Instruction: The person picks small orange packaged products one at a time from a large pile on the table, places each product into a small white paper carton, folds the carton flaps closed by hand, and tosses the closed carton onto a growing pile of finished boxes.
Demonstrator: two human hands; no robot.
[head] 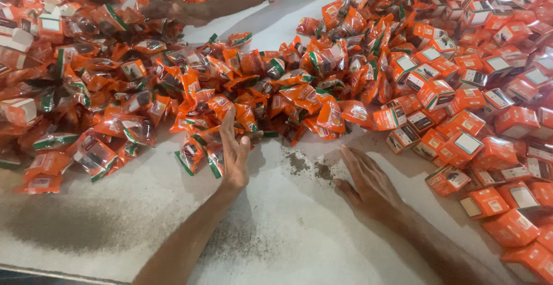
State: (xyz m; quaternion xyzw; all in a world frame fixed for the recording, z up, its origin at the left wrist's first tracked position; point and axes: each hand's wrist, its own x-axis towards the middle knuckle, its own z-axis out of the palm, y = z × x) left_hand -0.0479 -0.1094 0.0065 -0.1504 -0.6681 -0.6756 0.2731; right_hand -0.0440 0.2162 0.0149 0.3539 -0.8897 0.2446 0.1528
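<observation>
Orange pouches [196,152] touch left hand [235,158]; right hand [368,184] lies flat.

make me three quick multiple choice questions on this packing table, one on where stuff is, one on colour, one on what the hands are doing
1. Where are the small boxes heaped?
A. right side
B. left side
C. near edge

2. What colour are most of the plastic packets?
A. blue
B. orange
C. yellow

3. How is the right hand?
A. gripping a box
B. closed in a fist
C. open, flat on the table

Answers: 1 A, the boxes crowd the right side. 2 B, the packets are orange with green edges. 3 C, its fingers are spread on the white surface, holding nothing, while the left hand reaches open to the packets.
</observation>
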